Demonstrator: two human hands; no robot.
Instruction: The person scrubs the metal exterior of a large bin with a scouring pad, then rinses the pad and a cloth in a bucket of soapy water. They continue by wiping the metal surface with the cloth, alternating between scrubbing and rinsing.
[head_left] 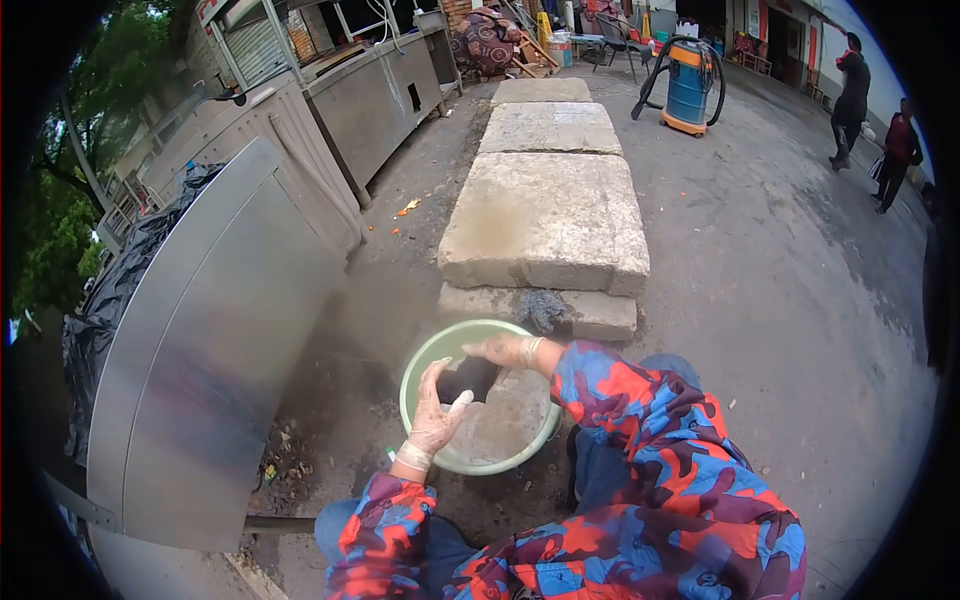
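Observation:
A pale green basin (548, 425) with greyish, cloudy contents stands on the ground in front of me. Over its left part, my left hand (436, 412), in a thin translucent glove, has its thumb and fingers spread beside a dark object (468, 380). My right hand (503, 350), gloved too, reaches across the basin's far side, its fingers stretched out above the same dark object. The object lies between both hands; what it is I cannot make out, nor whether the fingers touch it. A dark grey scrubbing wad (542, 309) rests on the low slab beyond the basin.
Stone slabs (545, 215) run forward from the basin. A metal panel (200, 350) leans at the left, near a steel counter (375, 100). A blue and orange vacuum (686, 88) stands at the back right. Two people (851, 95) are farther right.

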